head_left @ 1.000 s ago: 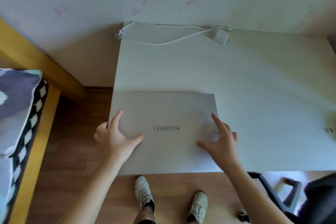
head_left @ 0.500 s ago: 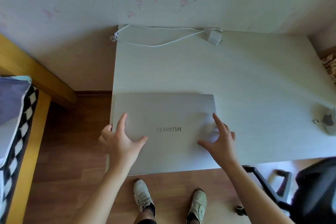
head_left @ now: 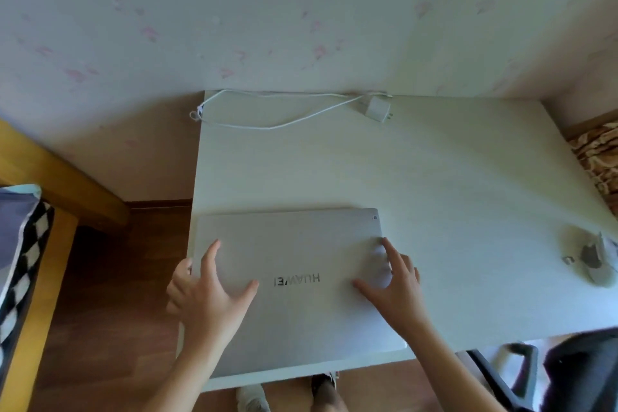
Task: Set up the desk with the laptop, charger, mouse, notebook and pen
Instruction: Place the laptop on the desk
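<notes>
Head view is showing your left hand (head_left: 209,294) and right hand (head_left: 396,284) still pressing spread fingers on the closed laptop (head_left: 294,291), lying at the desk's (head_left: 434,177) 7 o'clock corner. Your view has been tilting since before, bringing the mouse (head_left: 598,261) in at 3 o'clock; the charger (head_left: 376,109) is sitting at 12.

A pale wall with faint pink petal marks (head_left: 234,27) runs behind a white rectangular desk (head_left: 451,177) pushed against it. Below lies a reddish-brown wood plank floor (head_left: 110,294), with a yellow wooden bed frame (head_left: 60,184) at left. A black office chair (head_left: 575,375) stands at lower right.
</notes>
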